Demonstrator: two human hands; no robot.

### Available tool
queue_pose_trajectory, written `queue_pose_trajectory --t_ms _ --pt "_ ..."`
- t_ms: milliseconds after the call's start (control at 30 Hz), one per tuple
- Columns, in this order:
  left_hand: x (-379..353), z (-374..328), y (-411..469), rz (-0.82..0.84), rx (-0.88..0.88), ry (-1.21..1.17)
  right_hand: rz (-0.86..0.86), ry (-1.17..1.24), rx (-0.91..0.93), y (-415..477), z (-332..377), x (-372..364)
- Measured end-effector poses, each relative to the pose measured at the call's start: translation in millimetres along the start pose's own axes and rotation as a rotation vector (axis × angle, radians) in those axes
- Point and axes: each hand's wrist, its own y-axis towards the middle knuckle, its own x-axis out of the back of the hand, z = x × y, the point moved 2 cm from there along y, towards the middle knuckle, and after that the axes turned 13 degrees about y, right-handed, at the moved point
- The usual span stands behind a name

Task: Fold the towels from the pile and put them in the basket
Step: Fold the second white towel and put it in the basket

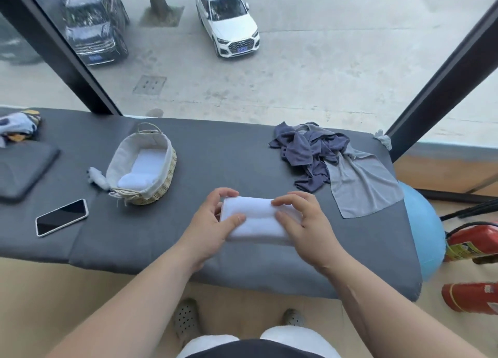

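Note:
A folded white towel (258,217) lies on the grey padded bench in front of me. My left hand (213,222) grips its left end, fingers curled over the far edge and thumb on top. My right hand (304,222) holds the right end, fingertips on the far edge and thumb on the top face. A woven basket (161,185) with a cloth liner stands to the left with folded white towels (145,166) inside. The pile of dark blue and grey towels (331,163) lies at the back right.
A phone (62,217) lies screen up at the left, next to a dark cushion (24,169). A patterned cloth (18,125) sits at the far left. A blue ball (423,231) and red fire extinguishers (474,295) are right of the bench (215,155). A window runs behind.

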Motion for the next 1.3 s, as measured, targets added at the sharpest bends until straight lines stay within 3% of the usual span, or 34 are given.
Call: queue_pose_trajectory --t_ms 267,467,800,1067,1300 --pt "131 23 12 -0.006 -0.04 -0.029 -0.158 0.14 -0.062 30 41 -121" --pt "219 47 21 0.013 -0.024 -0.064 -0.18 0.236 -0.18 46 58 -209" --pt "291 80 58 -0.009 0.084 -0.044 0.004 0.394 -0.312 105 70 -267" --pt "348 99 92 -0.042 0.172 -0.001 0.014 0.306 -0.257 172 64 -319" --pt "395 131 136 -0.016 0.182 -0.021 -0.016 0.261 -0.331 208 67 -372"
